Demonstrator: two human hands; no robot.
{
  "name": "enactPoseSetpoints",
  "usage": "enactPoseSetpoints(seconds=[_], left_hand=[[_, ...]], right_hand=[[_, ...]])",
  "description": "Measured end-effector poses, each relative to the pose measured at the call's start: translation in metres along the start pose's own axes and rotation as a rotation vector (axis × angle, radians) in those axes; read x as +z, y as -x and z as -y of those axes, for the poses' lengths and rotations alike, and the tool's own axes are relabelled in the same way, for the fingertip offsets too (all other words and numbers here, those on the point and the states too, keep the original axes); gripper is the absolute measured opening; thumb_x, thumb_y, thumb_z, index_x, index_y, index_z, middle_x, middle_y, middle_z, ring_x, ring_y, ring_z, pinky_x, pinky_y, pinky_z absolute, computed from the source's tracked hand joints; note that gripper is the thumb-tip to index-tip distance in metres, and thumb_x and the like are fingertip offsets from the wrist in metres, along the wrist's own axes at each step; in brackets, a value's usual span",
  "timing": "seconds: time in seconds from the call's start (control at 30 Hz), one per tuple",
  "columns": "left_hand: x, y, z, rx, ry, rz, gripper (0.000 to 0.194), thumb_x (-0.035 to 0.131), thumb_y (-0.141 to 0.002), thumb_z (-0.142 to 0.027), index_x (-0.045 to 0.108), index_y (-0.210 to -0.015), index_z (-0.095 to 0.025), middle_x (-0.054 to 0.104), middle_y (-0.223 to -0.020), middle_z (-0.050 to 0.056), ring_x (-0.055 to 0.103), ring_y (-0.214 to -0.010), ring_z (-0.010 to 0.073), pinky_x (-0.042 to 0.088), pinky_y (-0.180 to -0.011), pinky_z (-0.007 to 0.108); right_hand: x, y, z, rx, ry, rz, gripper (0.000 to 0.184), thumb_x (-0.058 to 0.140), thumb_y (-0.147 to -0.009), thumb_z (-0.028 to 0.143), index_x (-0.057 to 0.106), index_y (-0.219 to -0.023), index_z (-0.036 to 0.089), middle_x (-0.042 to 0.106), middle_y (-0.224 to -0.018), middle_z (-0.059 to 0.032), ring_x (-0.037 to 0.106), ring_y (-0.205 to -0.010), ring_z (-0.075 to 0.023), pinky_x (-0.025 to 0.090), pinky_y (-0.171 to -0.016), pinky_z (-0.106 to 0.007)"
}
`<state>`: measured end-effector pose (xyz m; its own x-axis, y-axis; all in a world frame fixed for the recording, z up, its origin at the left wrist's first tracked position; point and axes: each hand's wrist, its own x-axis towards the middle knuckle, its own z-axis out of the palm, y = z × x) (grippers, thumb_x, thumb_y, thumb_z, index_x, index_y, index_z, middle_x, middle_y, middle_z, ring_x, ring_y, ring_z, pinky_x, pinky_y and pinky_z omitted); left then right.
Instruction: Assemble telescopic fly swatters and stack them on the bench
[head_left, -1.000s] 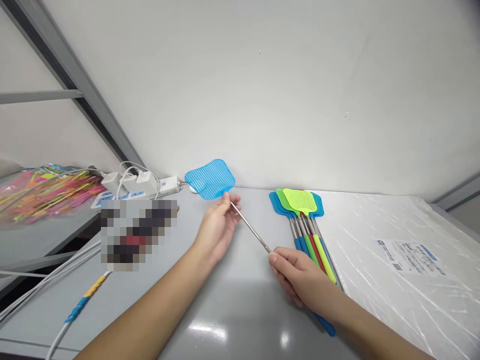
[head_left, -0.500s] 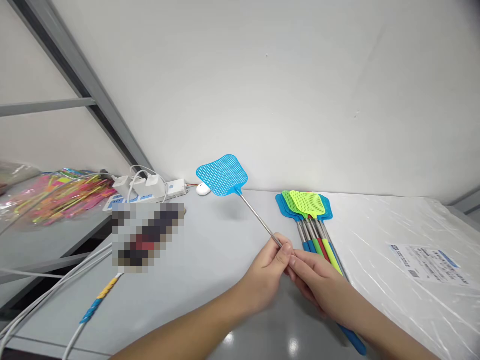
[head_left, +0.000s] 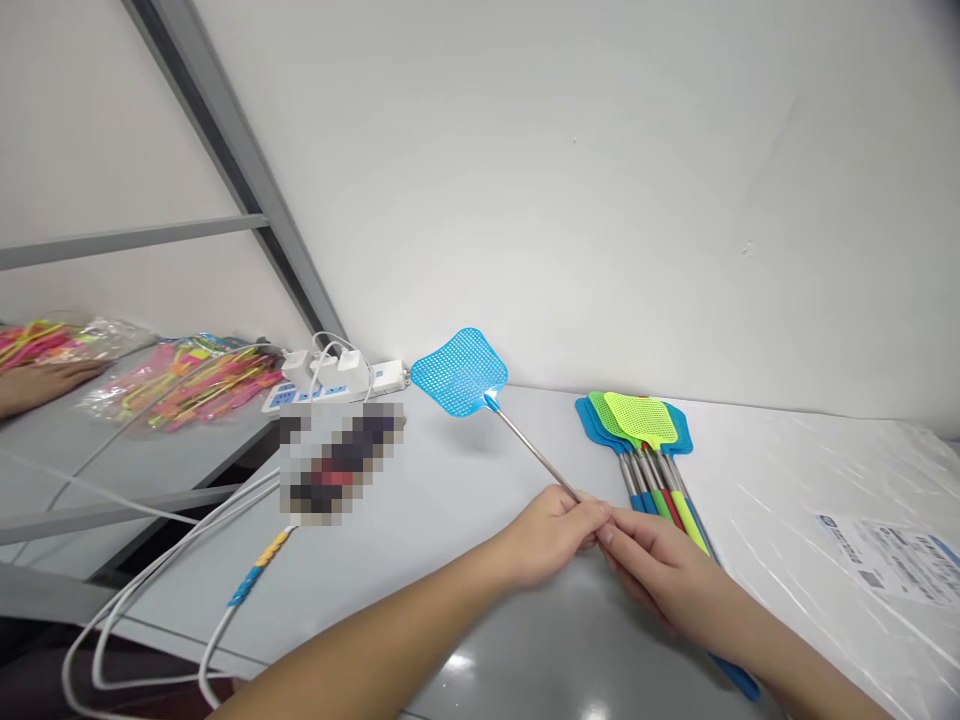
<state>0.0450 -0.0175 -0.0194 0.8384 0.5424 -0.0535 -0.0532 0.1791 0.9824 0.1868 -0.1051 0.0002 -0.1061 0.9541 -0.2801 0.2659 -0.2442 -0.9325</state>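
Note:
Both my hands hold a fly swatter (head_left: 461,372) with a blue mesh head and a thin metal shaft. My left hand (head_left: 559,530) is closed round the shaft, thumb on top. My right hand (head_left: 660,560) pinches it just behind, and the fingers of the two hands touch. A blue handle end shows beneath my right forearm, in line with the shaft. The swatter's head is raised toward the upper left. Just beyond my right hand lies a row of fly swatters (head_left: 645,420) with blue, green and yellow heads, their handles partly hidden by my hand.
A power strip (head_left: 307,397) with white plugs and trailing cables (head_left: 112,600) lies left, near a pixelated object (head_left: 341,465). Plastic-wrapped material with a label (head_left: 889,555) covers the right side. Another person's hand (head_left: 56,385) rests at far left by colourful bagged items (head_left: 217,385).
The view has turned left, so everything sits farther right. Another person's hand has come into view at the left. The white mouse-like object is now out of sight. My hands keep hold of the swatter.

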Motion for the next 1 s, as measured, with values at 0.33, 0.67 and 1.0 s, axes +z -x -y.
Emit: enactPoseSetpoints(seconds=[0.33,0.67,1.0], left_hand=[[-0.006,0.016,-0.041,0.182,-0.243,-0.128,0.05,0.045,-0.089,-0.055,0.03,-0.055,-0.021,0.024,-0.057,-0.004,0.022,-0.055,0.011,0.019,-0.054,0.028],[-0.001,0.046,-0.054,0.308,-0.184,-0.387,0.05,0.049,-0.09,-0.042,0.024,-0.052,-0.021,0.022,-0.058,-0.002,0.025,-0.058,0.0137,0.024,-0.058,0.031],[0.083,0.059,-0.033,0.255,0.076,-0.444,0.046,0.051,-0.091,-0.049,0.034,-0.059,-0.021,0.029,-0.054,-0.005,0.029,-0.054,0.0109,0.028,-0.055,0.026]], right_hand=[[-0.02,0.019,0.032,-0.192,0.529,-0.122,0.036,0.043,-0.096,0.044,0.04,-0.067,0.023,0.038,-0.058,0.0031,0.03,-0.053,-0.0135,0.02,-0.051,-0.027],[-0.034,0.093,-0.001,-0.441,1.233,-0.475,0.025,0.044,-0.098,0.038,0.052,-0.079,0.025,0.058,-0.061,0.0014,0.045,-0.05,-0.0159,0.02,-0.054,-0.029],[-0.013,0.111,0.005,-0.52,1.17,-0.804,0.021,0.045,-0.099,0.032,0.061,-0.1,0.02,0.058,-0.077,-0.0031,0.048,-0.068,-0.0176,0.028,-0.064,-0.03]])
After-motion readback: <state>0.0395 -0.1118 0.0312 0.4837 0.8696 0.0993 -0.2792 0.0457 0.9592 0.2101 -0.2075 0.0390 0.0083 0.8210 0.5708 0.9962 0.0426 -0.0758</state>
